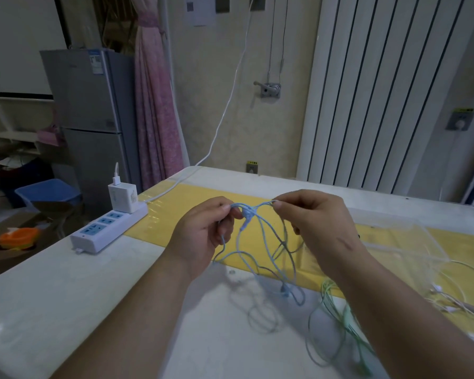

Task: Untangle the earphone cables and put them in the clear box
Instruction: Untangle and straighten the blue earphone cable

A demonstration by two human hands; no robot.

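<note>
At five o'clock from the hands, nearest the person, the green earphone cable (346, 317) lies in loose loops on the bench (66, 296), untouched. The white earphone cable (437, 290) sprawls farther out at four o'clock.

Above the bench, the left hand (203, 231) and right hand (320, 228) hold up the blue earphone cable (268, 250). The left hand's fingers (231, 207) pinch one strand and the right hand's fingers (281, 205) pinch another. A small blue junction piece hangs between them, and the remaining loops trail down until the low end rests on the bench at six o'clock.

The step in hand looks like parting the blue strands at that junction. It probably goes best if the pinches stay close to the crossing and draw apart gently toward nine and three o'clock. That way the hanging loops slip free instead of cinching into a knot. Lifting a little higher may also keep the trailing end from dragging into the green loops.

The clear box (435, 243) sits on the yellow mat (175, 212) at three o'clock, just beyond the right hand. No cable is plainly inside it, so all three appear to remain to be stowed. A power strip (107, 228) lies at nine o'clock, well apart.
</note>
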